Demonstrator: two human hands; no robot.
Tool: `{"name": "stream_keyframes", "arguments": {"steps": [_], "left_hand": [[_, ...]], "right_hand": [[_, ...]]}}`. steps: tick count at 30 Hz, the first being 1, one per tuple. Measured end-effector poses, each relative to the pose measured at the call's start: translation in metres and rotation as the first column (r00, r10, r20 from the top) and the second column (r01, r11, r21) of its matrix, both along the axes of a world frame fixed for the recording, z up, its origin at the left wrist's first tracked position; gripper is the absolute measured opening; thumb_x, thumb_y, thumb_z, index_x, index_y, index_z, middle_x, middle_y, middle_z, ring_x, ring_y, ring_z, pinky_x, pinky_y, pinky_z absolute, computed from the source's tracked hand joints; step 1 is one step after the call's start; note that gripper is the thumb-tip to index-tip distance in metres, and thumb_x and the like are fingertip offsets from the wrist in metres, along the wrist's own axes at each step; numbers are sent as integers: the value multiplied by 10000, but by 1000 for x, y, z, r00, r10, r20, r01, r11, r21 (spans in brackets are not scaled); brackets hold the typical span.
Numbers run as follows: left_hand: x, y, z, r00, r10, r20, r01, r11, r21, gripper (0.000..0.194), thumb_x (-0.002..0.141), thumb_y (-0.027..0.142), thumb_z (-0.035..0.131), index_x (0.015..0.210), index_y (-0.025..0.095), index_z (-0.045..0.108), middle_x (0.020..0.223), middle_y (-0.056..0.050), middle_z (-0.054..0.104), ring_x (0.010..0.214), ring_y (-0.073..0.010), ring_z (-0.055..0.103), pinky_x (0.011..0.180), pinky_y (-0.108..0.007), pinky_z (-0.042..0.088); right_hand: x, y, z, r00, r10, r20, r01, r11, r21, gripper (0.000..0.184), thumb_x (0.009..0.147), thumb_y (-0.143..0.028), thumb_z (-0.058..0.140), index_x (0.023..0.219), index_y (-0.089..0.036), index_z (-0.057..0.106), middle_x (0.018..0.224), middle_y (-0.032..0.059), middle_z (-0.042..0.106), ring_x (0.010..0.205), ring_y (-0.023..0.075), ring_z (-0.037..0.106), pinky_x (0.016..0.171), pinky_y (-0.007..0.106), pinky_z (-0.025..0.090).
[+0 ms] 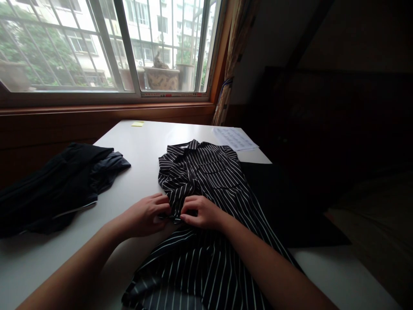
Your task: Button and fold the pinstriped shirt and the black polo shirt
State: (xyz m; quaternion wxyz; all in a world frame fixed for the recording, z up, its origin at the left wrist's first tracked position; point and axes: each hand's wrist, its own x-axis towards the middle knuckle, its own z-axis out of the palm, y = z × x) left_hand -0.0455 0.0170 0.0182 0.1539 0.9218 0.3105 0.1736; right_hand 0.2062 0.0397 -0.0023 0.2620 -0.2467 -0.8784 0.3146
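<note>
A black shirt with thin white stripes (219,176) is spread over the white table, its collar toward the window and its lower part toward me. My left hand (151,214) is at the shirt's left side, its fingers curled and pinching the edge of the striped cloth. Just to the right, my right hand (201,212) pinches the same bit of cloth between thumb and fingers. A short stretch of fabric shows between the two hands. The cloth near them is bunched, while the fabric at the bottom lies in loose folds.
A dark garment (61,185) lies in a heap on the left of the white table (145,137). Black cloth (290,206) lies to the right of the shirt. Printed sheets (235,138) and a yellow sticky note (137,123) are at the far end, below a barred window (161,51).
</note>
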Motion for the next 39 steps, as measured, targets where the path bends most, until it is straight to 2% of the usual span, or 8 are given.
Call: {"name": "stream_keyframes", "arguments": {"steps": [6, 12, 18, 20, 23, 28, 35, 39], "left_hand": [[-4, 4, -6, 1000, 14, 14, -14, 1000, 3, 121, 841, 103, 595, 868, 217, 624, 910, -33, 630, 805, -173, 561, 752, -304, 454], [-4, 7, -12, 990, 67, 124, -65, 998, -18, 65, 909, 182, 596, 880, 203, 650, 906, -50, 632, 823, -168, 584, 714, -276, 475], [-7, 11, -14, 949, 144, 279, -129, 989, -71, 74, 935, 193, 596, 904, 184, 663, 908, -37, 614, 730, -113, 584, 642, -229, 496], [-7, 11, -15, 933, 166, 320, -164, 986, -32, 70, 938, 183, 604, 922, 185, 672, 902, -27, 614, 672, -87, 568, 613, -211, 494], [-8, 9, -14, 918, 159, 364, -226, 963, 149, 107, 937, 152, 617, 1003, 194, 690, 925, -29, 633, 684, -82, 585, 605, -197, 494], [-11, -1, -8, 940, 41, 338, -191, 887, 422, 291, 912, 89, 647, 1177, 201, 685, 965, -47, 692, 739, -102, 657, 649, -206, 529], [7, -12, -6, 837, -28, 546, -206, 909, 363, 393, 812, 37, 751, 1176, 149, 658, 971, -53, 734, 800, -128, 706, 742, -223, 594], [11, -12, -9, 836, -47, 547, -218, 886, 410, 394, 825, 24, 725, 1183, 181, 681, 1045, -71, 710, 902, -160, 708, 809, -270, 606]], "right_hand": [[-1, -6, 4, 994, 42, 103, -49, 997, 64, 119, 759, -139, 691, 839, -226, 692, 957, 15, 660, 933, 186, 621, 876, 307, 507], [-3, -10, 4, 994, 6, 107, -15, 997, 82, 138, 744, -142, 705, 853, -227, 701, 971, 24, 663, 953, 198, 618, 895, 325, 504], [-1, 0, 5, 998, -13, -59, 2, 983, -186, 54, 804, -166, 682, 824, -198, 721, 908, 19, 672, 866, 163, 630, 823, 285, 493], [1, 6, 4, 983, -121, -138, 70, 942, -329, 44, 814, -228, 702, 828, -188, 717, 864, 10, 668, 824, 155, 620, 776, 275, 484], [4, 12, 2, 915, -322, -245, 141, 821, -554, 171, 805, -348, 735, 811, -184, 686, 756, -20, 624, 689, 122, 568, 648, 246, 457], [-1, 8, 1, 772, -524, -361, 78, 641, -764, 294, 775, -457, 771, 820, -199, 638, 635, -67, 531, 470, 60, 437, 421, 188, 312], [-14, -4, 8, 707, -536, -461, -163, 512, -843, 304, 720, -396, 840, 823, -184, 649, 682, -49, 552, 509, 54, 460, 432, 174, 325], [-14, -6, 6, 747, -465, -476, -196, 529, -826, 277, 720, -357, 844, 859, -184, 679, 728, -31, 584, 593, 77, 495, 518, 192, 380]]}}
